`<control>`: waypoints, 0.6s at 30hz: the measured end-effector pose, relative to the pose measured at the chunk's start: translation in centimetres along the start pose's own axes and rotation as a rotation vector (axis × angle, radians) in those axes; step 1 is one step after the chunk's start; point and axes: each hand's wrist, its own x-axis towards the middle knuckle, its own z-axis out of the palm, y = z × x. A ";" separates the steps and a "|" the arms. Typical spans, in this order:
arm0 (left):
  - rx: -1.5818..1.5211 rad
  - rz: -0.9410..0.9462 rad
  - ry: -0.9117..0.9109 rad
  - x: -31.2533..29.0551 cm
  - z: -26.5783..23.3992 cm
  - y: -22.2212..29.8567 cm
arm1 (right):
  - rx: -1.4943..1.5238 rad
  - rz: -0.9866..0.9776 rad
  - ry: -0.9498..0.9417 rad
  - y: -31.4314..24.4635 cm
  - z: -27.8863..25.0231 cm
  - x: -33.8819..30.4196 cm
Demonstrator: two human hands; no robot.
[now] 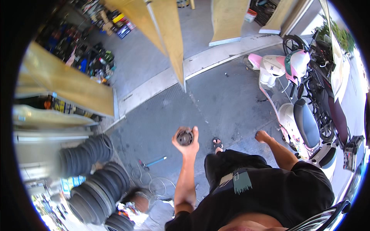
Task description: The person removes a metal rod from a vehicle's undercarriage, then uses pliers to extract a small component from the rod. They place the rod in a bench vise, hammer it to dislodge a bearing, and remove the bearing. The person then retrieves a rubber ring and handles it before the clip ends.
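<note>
My left hand (188, 149) is held out in front of me, its fingers and thumb wrapped round the sides of a round dark metal part (185, 138). The part is about palm-sized, and its ridged, hollowed face is turned upward; its exact kind is not clear. My right hand (263, 136) hangs out to the right with fingers curled in, and nothing shows in it. It is nearest to a white and pink scooter (286, 115), apart from it.
Stacked black tyres (101, 190) stand at the lower left. Near them a blue-handled tool (156, 161) and a loose thin hose (157, 186) lie on the floor. Tan hanging curtains (69, 82) line the raised doorway threshold (148, 86). More motorbikes (325, 104) stand at the right.
</note>
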 end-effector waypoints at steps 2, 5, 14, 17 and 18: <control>-0.002 -0.120 -0.189 5.9 6.2 -1.7 | 0.242 0.066 0.174 -3.9 -6.7 4.3; 0.009 -0.071 -0.413 14.3 14.9 -4.3 | 0.364 0.010 0.258 -9.6 -18.0 11.3; -0.118 0.028 -0.556 37.2 37.7 -10.7 | 0.308 -0.210 0.823 -19.4 -62.4 31.0; -0.098 -0.039 -0.607 44.8 44.8 -12.6 | 0.082 -0.331 0.951 -20.2 -76.9 37.8; -0.090 -0.027 -0.607 47.2 47.1 -13.5 | -0.005 -0.400 0.998 -20.1 -81.1 40.6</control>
